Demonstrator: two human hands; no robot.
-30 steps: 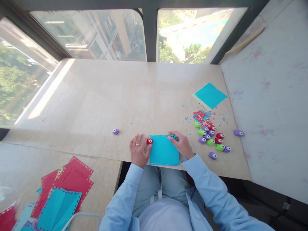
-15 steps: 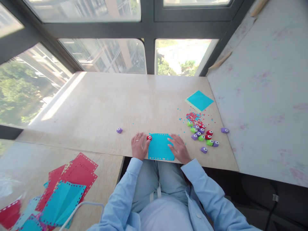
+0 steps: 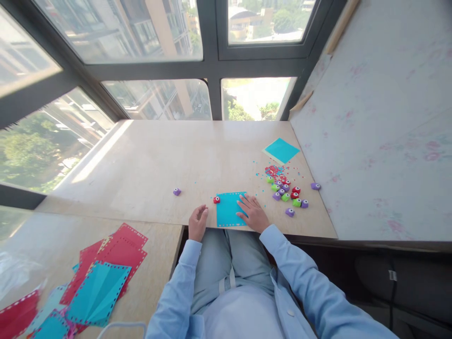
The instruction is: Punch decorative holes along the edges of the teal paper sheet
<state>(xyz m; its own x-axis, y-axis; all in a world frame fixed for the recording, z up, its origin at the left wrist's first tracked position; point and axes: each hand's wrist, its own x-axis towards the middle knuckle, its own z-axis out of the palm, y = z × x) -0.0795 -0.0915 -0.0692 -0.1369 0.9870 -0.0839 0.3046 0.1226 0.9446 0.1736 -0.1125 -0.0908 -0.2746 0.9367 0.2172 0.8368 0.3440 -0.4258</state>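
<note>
A turquoise sheet of paper [image 3: 228, 212] lies at the table's front edge, with punched holes along its top and bottom edges. At its upper left corner sits a small red craft punch [image 3: 216, 200] with an eye on top; no hand touches it. My right hand [image 3: 253, 213] rests on the sheet's right side, fingers spread flat. My left hand [image 3: 198, 222] is off the paper to the left, at the table edge, its fingers loosely bent and nothing seen in them. A lone purple punch [image 3: 177, 191] stands farther left.
Several green, purple and red punches [image 3: 285, 197] cluster on the right, beside scattered paper bits [image 3: 274, 171]. Behind them is a stack of turquoise paper [image 3: 281, 150]. Punched red sheets [image 3: 122, 252] and turquoise sheets [image 3: 99, 292] lie lower left. A wall [image 3: 381, 141] bounds the right side.
My left hand has come away from the red punch and drawn back left toward the table edge. The right hand stays on the sheet, lying farther over it. The camera view has tilted up.
</note>
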